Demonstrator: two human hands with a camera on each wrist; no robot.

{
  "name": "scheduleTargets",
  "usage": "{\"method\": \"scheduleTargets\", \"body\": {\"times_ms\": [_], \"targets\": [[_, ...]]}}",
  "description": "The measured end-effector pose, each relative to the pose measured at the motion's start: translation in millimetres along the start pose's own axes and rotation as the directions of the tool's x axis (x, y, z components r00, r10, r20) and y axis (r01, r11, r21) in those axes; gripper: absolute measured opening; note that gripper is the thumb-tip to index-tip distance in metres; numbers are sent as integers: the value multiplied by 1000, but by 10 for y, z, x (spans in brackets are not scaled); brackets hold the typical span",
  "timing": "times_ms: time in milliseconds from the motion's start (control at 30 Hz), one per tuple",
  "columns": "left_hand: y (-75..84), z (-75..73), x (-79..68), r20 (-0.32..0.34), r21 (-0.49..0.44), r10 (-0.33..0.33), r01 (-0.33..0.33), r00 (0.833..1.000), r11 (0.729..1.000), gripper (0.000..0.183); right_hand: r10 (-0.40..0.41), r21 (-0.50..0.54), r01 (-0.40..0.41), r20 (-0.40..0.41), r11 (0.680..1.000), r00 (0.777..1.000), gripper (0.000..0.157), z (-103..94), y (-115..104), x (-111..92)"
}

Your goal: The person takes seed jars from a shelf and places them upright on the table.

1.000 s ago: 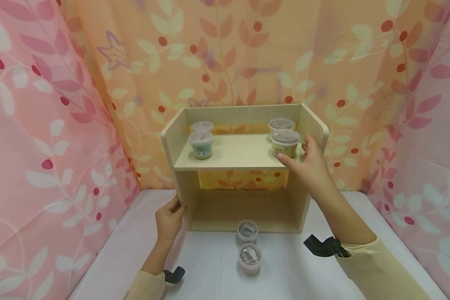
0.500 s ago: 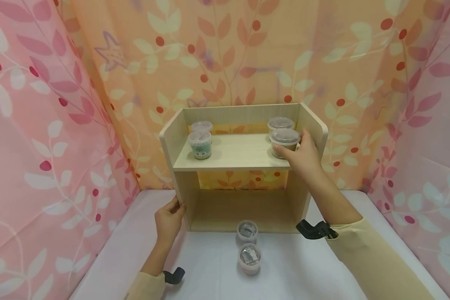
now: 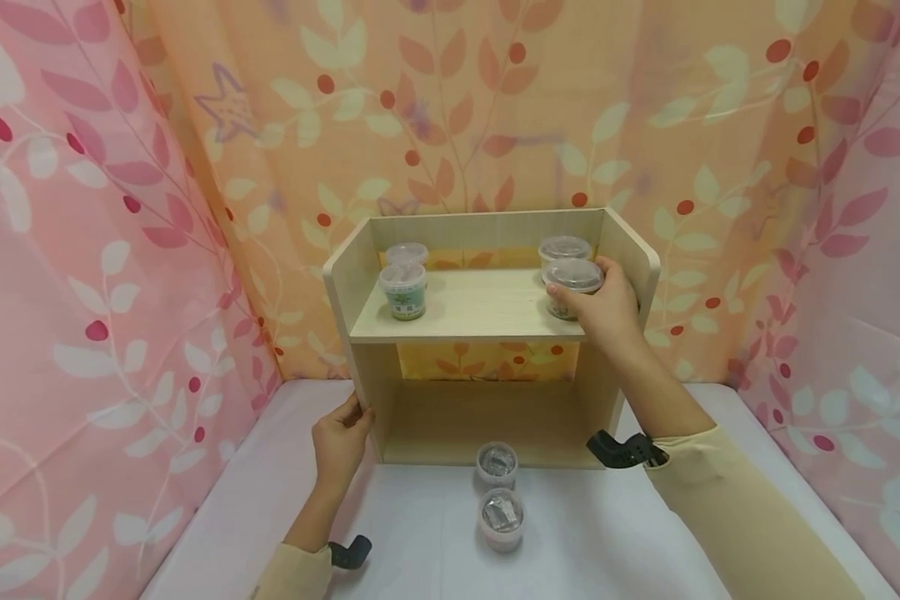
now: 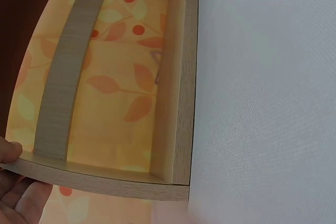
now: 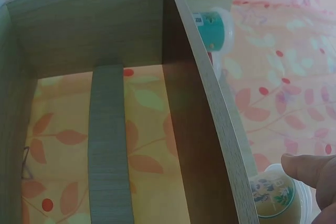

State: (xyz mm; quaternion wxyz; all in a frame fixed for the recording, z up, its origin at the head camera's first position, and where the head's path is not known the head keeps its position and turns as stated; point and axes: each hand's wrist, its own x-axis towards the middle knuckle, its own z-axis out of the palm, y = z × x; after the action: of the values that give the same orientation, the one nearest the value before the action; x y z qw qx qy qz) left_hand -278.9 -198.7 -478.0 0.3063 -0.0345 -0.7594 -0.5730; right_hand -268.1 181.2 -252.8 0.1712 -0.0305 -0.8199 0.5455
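Front-right tub: lidded printed tub (image 3: 572, 276) at the right end of the upper shelf (image 3: 480, 305), toward its front; upright, lid on. I cannot tell whether its base bears on the wood or is slightly raised.
Right hand: the right hand (image 3: 611, 312) grips this tub, thumb at the near left, fingers round the far right; most of the fingers are hidden.
Left hand: the left hand (image 3: 342, 439) pinches the front edge of the left side panel (image 3: 352, 275); I see the thumb inside and the fingers outside.
Rear-right tub: a second lidded tub (image 3: 565, 245) just behind; the view does not tell me whether the two touch.
Left end: front cup (image 3: 404, 297) and rear cup (image 3: 407, 252), one behind the other.
Table: two clear-lidded cups (image 3: 502, 518) (image 3: 497, 463) before the shelf unit.
Grip note: I judge that pressure belongs on the tub wall below the rim; a squeeze on the lid could pop it.
Clearance: the right side panel (image 3: 632, 246) stands just beside the knuckles; I would move slowly, tub level, and avoid nudging the rear tub.
Brace: I would hold the left pinch firm, since a sideways push could shift the unit.
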Motion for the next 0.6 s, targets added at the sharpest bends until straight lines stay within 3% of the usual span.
{"method": "scheduleTargets", "body": {"times_ms": [300,600], "targets": [[-4,2,-4,4,0,5,-5,1000,1000,39,-21,49,21,-4,999,1000,97,-27,40,-23],[-9,-3,-4,1,9,21,-21,1000,1000,39,-57,127,49,61,991,996,101,-95,70,-93]]}}
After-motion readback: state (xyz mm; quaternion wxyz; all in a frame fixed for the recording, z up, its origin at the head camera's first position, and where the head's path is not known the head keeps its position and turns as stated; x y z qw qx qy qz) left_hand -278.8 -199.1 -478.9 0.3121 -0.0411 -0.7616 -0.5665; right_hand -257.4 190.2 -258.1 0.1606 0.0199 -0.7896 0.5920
